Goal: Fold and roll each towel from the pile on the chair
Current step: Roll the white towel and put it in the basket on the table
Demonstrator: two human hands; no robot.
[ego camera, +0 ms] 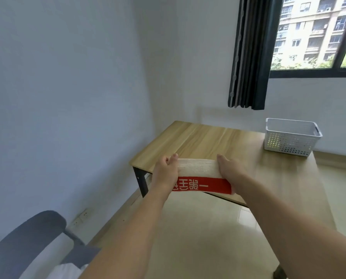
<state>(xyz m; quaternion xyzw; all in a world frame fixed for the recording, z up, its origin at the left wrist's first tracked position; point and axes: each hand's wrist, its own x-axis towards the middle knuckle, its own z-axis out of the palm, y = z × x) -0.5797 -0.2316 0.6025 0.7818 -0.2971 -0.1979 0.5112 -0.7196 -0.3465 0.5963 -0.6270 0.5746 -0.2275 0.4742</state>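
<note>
A white towel [198, 168] with a red printed band lies folded into a narrow strip at the near left corner of the wooden table [208, 137], its red end hanging over the table's edge. My left hand [166, 170] grips the towel's left end with curled fingers. My right hand [228, 168] holds its right end, thumb on top. At the bottom left is the dark chair [27, 238], with a bit of white cloth [67, 270] showing on its seat.
A white perforated plastic basket [291, 137] stands at the far right of the table. A wall runs along the left, and a window with a dark curtain [248, 57] is behind the table. Tiled floor lies below.
</note>
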